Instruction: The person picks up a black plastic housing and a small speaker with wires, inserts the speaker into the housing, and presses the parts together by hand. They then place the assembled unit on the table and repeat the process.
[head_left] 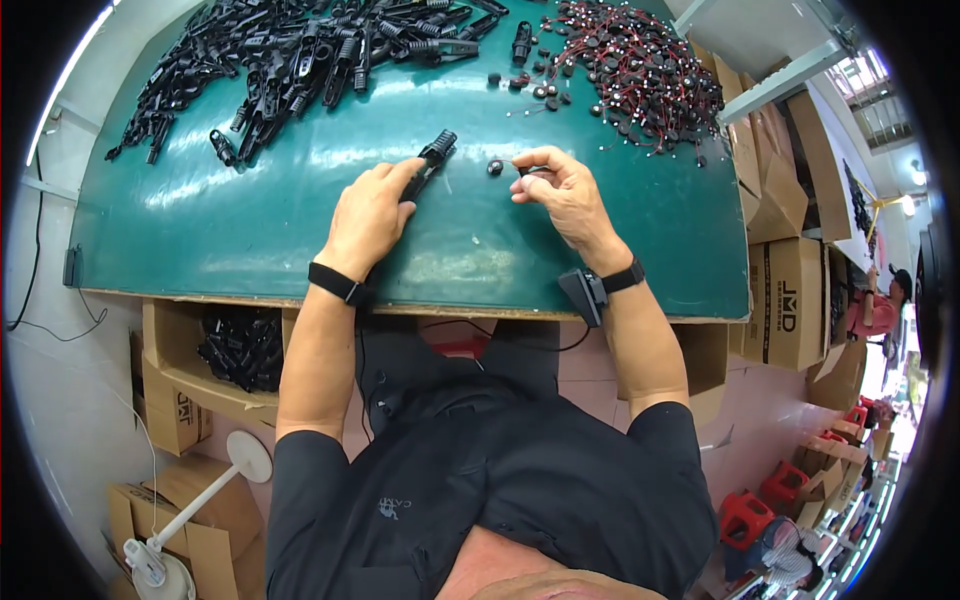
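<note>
My left hand (372,212) is closed over a long black plastic housing (437,150) with a ribbed, spring-like end, which points away from me and to the right. Fingers and palm hide much of its near part. To the right, my right hand (564,200) pinches thumb and forefinger together at a tiny dark piece, too small to name. Just left of those fingertips is a small round black part (495,168) with a bright spot; whether it joins what I pinch, I cannot tell. Both hands are over the green tabletop (460,260).
Black plastic housings (300,60) lie heaped at the far left, one loose housing (222,148) nearer. Far right is a pile of round black parts with red wires (640,75). Cardboard boxes (785,300) stand right of the table; an open box of black parts (215,385) sits below left.
</note>
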